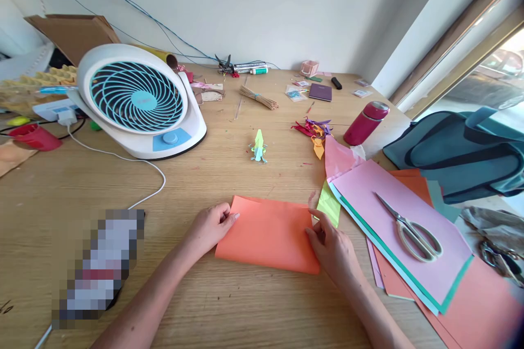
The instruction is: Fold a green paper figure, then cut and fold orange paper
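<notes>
A sheet of orange paper [268, 234], folded over with its fold toward me, lies on the wooden table between my hands. My left hand [215, 223] pinches its left edge near the upper corner, thumb on top. At the right edge, my right hand [329, 237] pinches the paper between thumb and forefinger. Beyond the sheet stands a small green and light-blue origami figure [258, 147]. Just right of my right hand lies a yellow-green piece of paper [328, 204]. Large scissors [411, 232] rest on a stack of coloured paper [380, 191].
A white fan [141, 101] stands at the back left, its cable running past a blurred phone [102, 262]. Colourful folded paper pieces [317, 131], a magenta bottle [365, 122] and a teal bag [450, 147] are at the right. A bundle of sticks [258, 97] lies farther back.
</notes>
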Demonstrator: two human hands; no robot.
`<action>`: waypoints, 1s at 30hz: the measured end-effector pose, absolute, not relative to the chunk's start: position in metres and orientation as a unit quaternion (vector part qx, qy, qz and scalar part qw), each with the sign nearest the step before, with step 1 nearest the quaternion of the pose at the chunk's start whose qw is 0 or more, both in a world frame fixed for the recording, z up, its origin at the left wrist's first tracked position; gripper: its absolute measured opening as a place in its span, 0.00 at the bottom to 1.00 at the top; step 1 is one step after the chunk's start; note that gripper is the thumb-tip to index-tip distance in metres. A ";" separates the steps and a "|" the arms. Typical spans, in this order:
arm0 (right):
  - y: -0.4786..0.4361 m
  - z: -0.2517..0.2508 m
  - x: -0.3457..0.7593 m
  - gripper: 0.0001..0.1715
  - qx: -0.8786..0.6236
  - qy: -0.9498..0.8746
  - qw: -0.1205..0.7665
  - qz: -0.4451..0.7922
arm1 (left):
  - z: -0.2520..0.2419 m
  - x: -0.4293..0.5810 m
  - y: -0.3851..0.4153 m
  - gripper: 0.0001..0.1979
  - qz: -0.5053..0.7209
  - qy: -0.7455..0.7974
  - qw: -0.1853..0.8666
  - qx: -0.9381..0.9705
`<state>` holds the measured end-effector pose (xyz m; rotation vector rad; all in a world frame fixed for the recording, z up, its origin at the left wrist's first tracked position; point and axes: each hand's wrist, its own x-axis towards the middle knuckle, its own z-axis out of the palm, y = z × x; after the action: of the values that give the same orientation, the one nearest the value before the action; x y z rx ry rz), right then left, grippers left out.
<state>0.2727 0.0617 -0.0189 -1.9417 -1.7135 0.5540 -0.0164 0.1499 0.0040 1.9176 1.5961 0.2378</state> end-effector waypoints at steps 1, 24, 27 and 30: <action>0.062 -0.018 0.273 0.20 -0.709 -0.629 0.246 0.203 | 0.005 -0.016 0.151 0.16 0.088 0.605 0.316 0.725; 0.069 -0.020 0.279 0.16 -0.666 -0.665 0.283 0.189 | 0.043 0.012 0.118 0.21 0.166 0.479 0.066 0.860; 0.069 -0.022 0.280 0.16 -0.661 -0.672 0.279 0.185 | 0.034 0.035 0.100 0.24 0.110 0.341 0.099 0.928; 0.070 -0.023 0.281 0.16 -0.656 -0.678 0.279 0.182 | 0.017 0.050 0.090 0.32 0.059 0.304 0.125 0.942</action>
<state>0.2810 0.0700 -0.0234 -1.7598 -1.8179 0.4894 0.0502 0.0901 0.0174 2.7453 0.8865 0.1711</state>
